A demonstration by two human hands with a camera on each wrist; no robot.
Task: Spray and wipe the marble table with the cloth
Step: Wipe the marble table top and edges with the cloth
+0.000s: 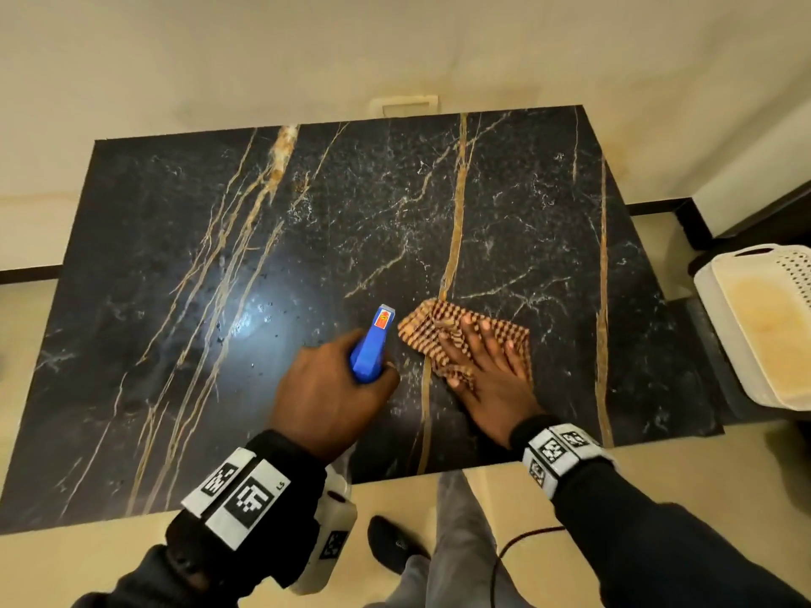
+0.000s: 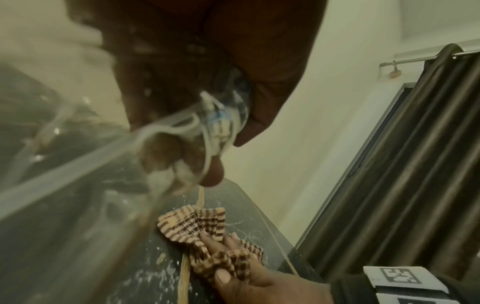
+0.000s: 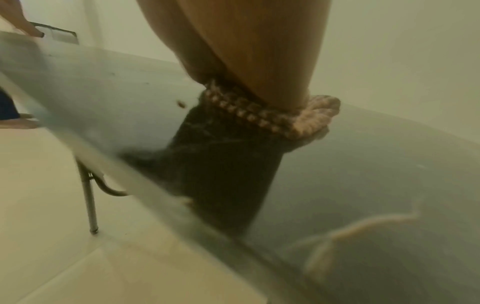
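Observation:
The black marble table [image 1: 351, 221] with gold and white veins fills the head view. My left hand [image 1: 333, 392] grips a spray bottle with a blue trigger head [image 1: 371, 344], nozzle pointing away over the table's near middle; its clear body [image 2: 221, 119] shows in the left wrist view. Just right of it lies a crumpled brown-and-cream checked cloth [image 1: 439, 326]. My right hand [image 1: 487, 366] presses flat on the cloth with fingers spread. The cloth [image 2: 192, 224] and right hand [image 2: 241, 273] appear again in the left wrist view. In the right wrist view the cloth [image 3: 272, 117] bunches under my palm.
A white plastic basket [image 1: 746, 326] stands on the floor at the table's right. A wall runs along the far edge, with a socket plate [image 1: 403, 105]. My legs and a dark shoe [image 1: 395, 546] are at the near edge. A dark curtain [image 2: 415, 164] hangs to the right.

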